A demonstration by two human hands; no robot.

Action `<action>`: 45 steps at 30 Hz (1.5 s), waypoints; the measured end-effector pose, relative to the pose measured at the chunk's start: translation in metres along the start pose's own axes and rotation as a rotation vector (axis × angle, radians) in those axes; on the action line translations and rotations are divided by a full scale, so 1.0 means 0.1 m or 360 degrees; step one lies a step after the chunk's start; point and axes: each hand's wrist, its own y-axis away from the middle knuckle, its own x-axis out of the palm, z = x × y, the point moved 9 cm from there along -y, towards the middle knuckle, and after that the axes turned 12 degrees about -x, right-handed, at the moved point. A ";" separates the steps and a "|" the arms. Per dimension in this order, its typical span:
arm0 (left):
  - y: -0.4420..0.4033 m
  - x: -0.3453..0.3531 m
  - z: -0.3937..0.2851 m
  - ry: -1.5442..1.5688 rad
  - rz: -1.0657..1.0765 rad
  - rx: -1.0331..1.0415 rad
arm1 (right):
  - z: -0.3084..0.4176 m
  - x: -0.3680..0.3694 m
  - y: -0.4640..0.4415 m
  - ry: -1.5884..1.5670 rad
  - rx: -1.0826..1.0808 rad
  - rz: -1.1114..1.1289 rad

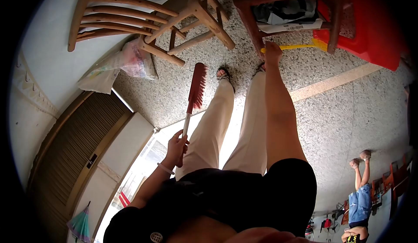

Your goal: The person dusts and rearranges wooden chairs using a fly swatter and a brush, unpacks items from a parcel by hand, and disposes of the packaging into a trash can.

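My left hand point(173, 149) is closed around the handle of a long dusting brush point(197, 86), which points up and away from me. The brush has a pale shaft and dark red bristles along one side, and it touches nothing else that I can see. My right arm reaches far forward, where my right hand point(273, 53) grips a thin yellow-handled tool point(296, 47). Its wider yellow head point(320, 45) lies beside the leg of a dark red wooden chair point(334, 33). What kind of tool it is I cannot make out.
A wooden slatted chair point(126, 14) stands ahead on the left, with plastic bags point(137, 60) by the wall. Red plastic point(365, 42) is at the far right. A folded umbrella point(80, 223) leans near the door point(78, 142). Another person point(359, 203) is further off at right.
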 end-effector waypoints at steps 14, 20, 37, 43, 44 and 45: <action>0.23 0.11 -0.12 -0.0013 0.0075 0.0124 | 0.14 -1.12 0.85 -0.0764 0.0557 -0.0242; 0.45 0.17 -0.18 -0.0067 0.0095 0.0177 | -0.82 -2.44 1.12 0.0525 0.0700 -0.0239; 0.96 0.21 -0.43 -0.0247 0.0149 0.0377 | 0.87 -1.96 2.07 -0.0603 0.0494 -0.0032; 0.88 -0.04 -0.52 -0.0269 0.0155 0.0447 | 1.89 -1.83 2.40 0.0480 -0.0231 0.0090; 0.87 -0.11 -0.54 -0.0244 0.0158 0.0469 | 2.03 -1.92 2.47 0.0451 -0.0216 0.0017; 0.83 -0.18 -0.54 -0.0262 0.0122 0.0520 | 2.13 -2.02 2.54 0.0425 -0.0198 -0.0046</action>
